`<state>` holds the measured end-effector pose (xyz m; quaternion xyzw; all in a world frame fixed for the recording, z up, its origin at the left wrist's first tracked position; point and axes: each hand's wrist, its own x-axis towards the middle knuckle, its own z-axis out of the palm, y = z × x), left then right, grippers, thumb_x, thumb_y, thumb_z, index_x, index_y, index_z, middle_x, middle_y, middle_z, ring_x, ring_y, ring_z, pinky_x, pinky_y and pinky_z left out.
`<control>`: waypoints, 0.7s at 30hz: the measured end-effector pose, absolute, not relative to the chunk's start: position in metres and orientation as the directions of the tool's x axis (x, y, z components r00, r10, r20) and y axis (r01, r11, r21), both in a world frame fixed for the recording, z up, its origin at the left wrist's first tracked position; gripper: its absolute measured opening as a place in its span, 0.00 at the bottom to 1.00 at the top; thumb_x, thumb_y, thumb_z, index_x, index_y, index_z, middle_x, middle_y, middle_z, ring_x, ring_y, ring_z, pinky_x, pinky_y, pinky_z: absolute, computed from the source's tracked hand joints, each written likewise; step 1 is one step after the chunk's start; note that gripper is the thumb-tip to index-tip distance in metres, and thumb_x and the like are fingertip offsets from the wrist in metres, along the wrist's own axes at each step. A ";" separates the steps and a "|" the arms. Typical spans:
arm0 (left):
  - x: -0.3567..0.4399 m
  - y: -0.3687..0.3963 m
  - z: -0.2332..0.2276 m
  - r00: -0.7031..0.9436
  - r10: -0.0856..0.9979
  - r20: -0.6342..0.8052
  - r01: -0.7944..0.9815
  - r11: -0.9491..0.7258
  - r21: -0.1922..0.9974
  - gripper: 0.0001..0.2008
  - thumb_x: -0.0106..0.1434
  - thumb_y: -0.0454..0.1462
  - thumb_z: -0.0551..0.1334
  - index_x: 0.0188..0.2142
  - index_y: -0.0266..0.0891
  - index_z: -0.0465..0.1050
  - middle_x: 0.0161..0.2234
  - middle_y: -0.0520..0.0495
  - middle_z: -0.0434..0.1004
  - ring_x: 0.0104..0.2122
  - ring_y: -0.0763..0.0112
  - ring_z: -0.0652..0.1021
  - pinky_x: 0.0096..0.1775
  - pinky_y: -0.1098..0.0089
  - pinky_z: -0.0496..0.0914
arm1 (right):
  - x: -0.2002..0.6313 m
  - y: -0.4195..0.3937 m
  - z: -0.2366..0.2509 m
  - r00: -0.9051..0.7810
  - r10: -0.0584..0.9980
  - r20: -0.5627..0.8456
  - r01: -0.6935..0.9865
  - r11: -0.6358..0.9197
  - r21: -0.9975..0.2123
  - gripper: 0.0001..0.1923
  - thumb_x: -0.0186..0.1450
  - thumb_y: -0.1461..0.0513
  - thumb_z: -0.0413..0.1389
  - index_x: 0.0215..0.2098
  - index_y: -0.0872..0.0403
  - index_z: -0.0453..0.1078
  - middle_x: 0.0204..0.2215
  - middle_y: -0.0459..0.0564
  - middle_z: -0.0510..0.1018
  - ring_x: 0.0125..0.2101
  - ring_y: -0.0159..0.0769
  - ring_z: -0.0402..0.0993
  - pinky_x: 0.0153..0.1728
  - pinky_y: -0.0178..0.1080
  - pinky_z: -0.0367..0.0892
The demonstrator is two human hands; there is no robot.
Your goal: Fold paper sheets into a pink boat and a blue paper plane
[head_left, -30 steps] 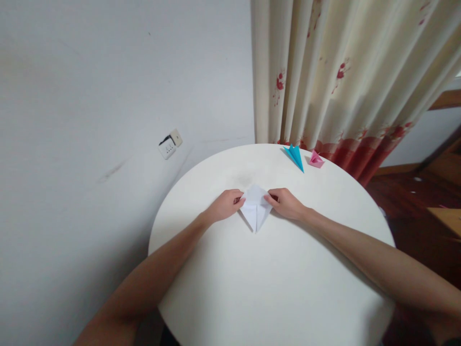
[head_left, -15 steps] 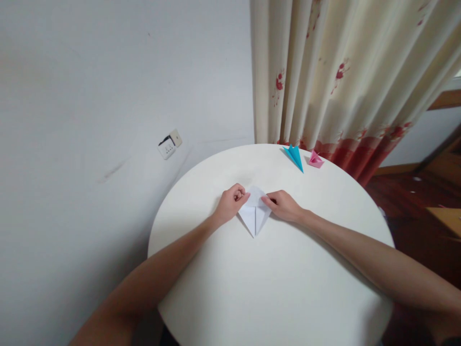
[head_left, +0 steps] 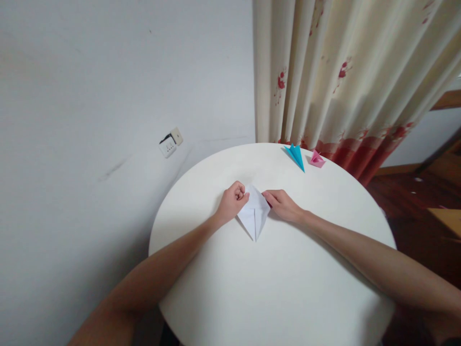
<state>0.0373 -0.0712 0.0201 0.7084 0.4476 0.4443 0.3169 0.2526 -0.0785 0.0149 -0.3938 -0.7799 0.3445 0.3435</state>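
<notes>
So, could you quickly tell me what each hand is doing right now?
Left hand: curled shut, pressing the white folded paper.
Right hand: fingers flat, pressing the paper's right edge.

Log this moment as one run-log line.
left hand: fist pressing white folded paper | right hand: fingertips on paper's right edge | round white table: blue folded paper, pink folded paper at far edge

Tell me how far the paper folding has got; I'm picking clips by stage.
Done: a blue folded paper piece and a pink one lie at the round table's far edge. In hand: the white paper, creased down its middle into a kite-like point, with the left hand fisted on one edge and the right hand pressing the other. Left: it is flat, apparently unfinished.
</notes>
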 end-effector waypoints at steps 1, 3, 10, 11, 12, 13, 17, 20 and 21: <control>0.037 -0.071 0.019 0.202 0.918 0.341 0.340 -0.392 0.855 0.08 0.59 0.37 0.62 0.33 0.41 0.61 0.19 0.62 0.56 0.19 0.79 0.59 0.24 0.76 0.53 | 0.253 -0.078 0.014 -0.473 0.838 0.272 0.342 0.459 -0.820 0.23 0.73 0.52 0.43 0.28 0.55 0.68 0.23 0.44 0.68 0.26 0.32 0.62 0.30 0.35 0.58; 0.038 -0.070 0.018 0.191 0.922 0.336 0.315 -0.381 0.869 0.08 0.59 0.37 0.62 0.36 0.41 0.62 0.19 0.63 0.55 0.18 0.78 0.59 0.23 0.77 0.53 | 0.253 -0.076 0.013 -0.495 0.823 0.279 0.299 0.464 -0.834 0.19 0.72 0.53 0.46 0.36 0.56 0.73 0.25 0.44 0.71 0.27 0.32 0.64 0.31 0.35 0.59; 0.041 -0.071 0.016 0.186 0.918 0.351 0.286 -0.392 0.874 0.15 0.60 0.38 0.64 0.46 0.40 0.66 0.24 0.60 0.59 0.22 0.79 0.64 0.26 0.77 0.60 | 0.253 -0.075 0.010 -0.469 0.842 0.266 0.425 0.479 -0.768 0.18 0.67 0.53 0.56 0.48 0.56 0.75 0.23 0.42 0.71 0.24 0.31 0.63 0.28 0.34 0.56; 0.041 -0.072 0.016 0.190 0.918 0.347 0.271 -0.389 0.881 0.16 0.60 0.38 0.64 0.47 0.40 0.66 0.25 0.60 0.60 0.22 0.79 0.65 0.27 0.77 0.61 | 0.253 -0.075 0.010 -0.467 0.843 0.266 0.456 0.487 -0.745 0.17 0.67 0.53 0.57 0.46 0.55 0.76 0.24 0.43 0.72 0.25 0.31 0.63 0.28 0.34 0.56; 0.042 -0.072 0.016 0.195 0.919 0.342 0.256 -0.384 0.887 0.17 0.60 0.38 0.65 0.48 0.40 0.66 0.26 0.59 0.61 0.23 0.80 0.66 0.27 0.78 0.62 | 0.252 -0.075 0.009 -0.467 0.842 0.269 0.483 0.498 -0.720 0.15 0.67 0.53 0.57 0.43 0.55 0.76 0.26 0.44 0.74 0.25 0.31 0.64 0.28 0.34 0.56; 0.042 -0.072 0.016 0.198 0.920 0.338 0.242 -0.380 0.893 0.19 0.60 0.39 0.66 0.49 0.40 0.66 0.27 0.59 0.62 0.23 0.80 0.67 0.26 0.78 0.62 | 0.252 -0.074 0.009 -0.468 0.839 0.276 0.505 0.510 -0.696 0.14 0.67 0.53 0.57 0.40 0.55 0.76 0.27 0.45 0.75 0.26 0.31 0.65 0.29 0.34 0.55; 0.044 -0.074 0.016 0.217 0.935 0.280 0.186 -0.321 0.929 0.19 0.63 0.42 0.64 0.51 0.41 0.63 0.32 0.56 0.65 0.22 0.81 0.69 0.21 0.79 0.62 | 0.249 -0.074 0.007 -0.471 0.837 0.278 0.586 0.533 -0.610 0.13 0.68 0.54 0.57 0.32 0.54 0.74 0.26 0.45 0.75 0.26 0.31 0.65 0.29 0.35 0.54; 0.045 -0.076 0.014 0.252 0.943 0.216 0.133 -0.254 0.958 0.17 0.65 0.43 0.60 0.52 0.43 0.62 0.36 0.54 0.65 0.23 0.79 0.71 0.19 0.80 0.64 | 0.248 -0.074 0.005 -0.456 0.852 0.256 0.655 0.516 -0.552 0.13 0.67 0.54 0.59 0.29 0.53 0.73 0.25 0.45 0.74 0.26 0.31 0.64 0.29 0.35 0.53; 0.046 -0.076 0.013 0.264 0.942 0.207 0.135 -0.248 0.959 0.17 0.64 0.42 0.60 0.51 0.43 0.63 0.37 0.53 0.66 0.24 0.79 0.72 0.20 0.80 0.66 | 0.247 -0.074 0.004 -0.448 0.858 0.251 0.673 0.508 -0.538 0.12 0.67 0.55 0.60 0.29 0.53 0.72 0.25 0.45 0.74 0.26 0.31 0.64 0.29 0.35 0.53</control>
